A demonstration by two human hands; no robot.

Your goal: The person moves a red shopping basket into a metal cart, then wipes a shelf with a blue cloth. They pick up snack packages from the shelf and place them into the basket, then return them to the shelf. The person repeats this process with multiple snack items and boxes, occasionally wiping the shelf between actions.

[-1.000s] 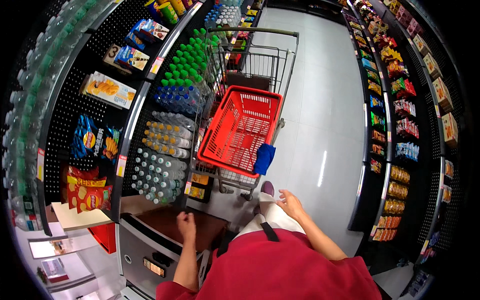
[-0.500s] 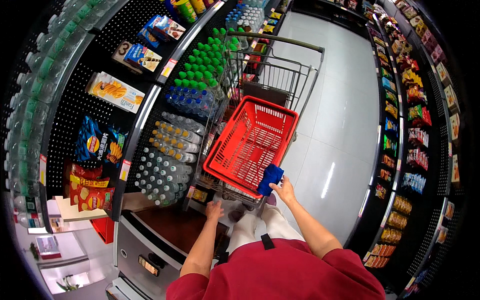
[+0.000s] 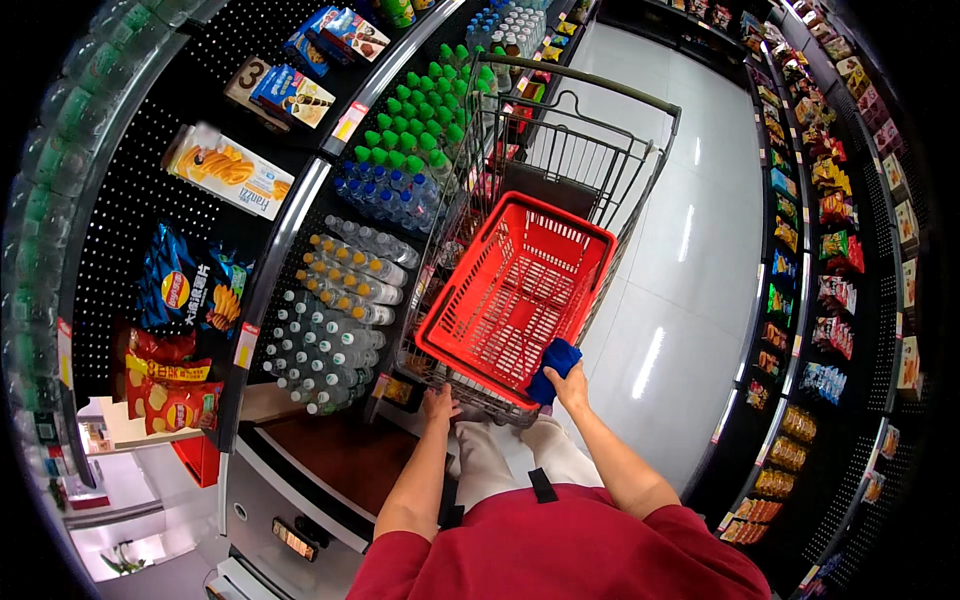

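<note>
A red plastic basket, with nothing inside, rests in a grey wire shopping cart. My right hand is closed around a crumpled blue cloth, which lies against the basket's near right corner. At the cart's near left corner, my left hand has its fingers bent at the lower wire edge, and appears to grip it. The cart's handle points away from me, at the far end. My legs stand close to the cart's near end.
Bottled drinks stand in rows close to the cart's left side. Above them, a shelf holds chip bags and snack boxes. A brown-topped counter is at my left. Grey tiled floor runs between the cart and the right-hand snack shelves.
My left hand has come up and right to the cart's near edge. The view has shifted slightly, with cart and basket a little further right. My right hand still holds the blue cloth.
</note>
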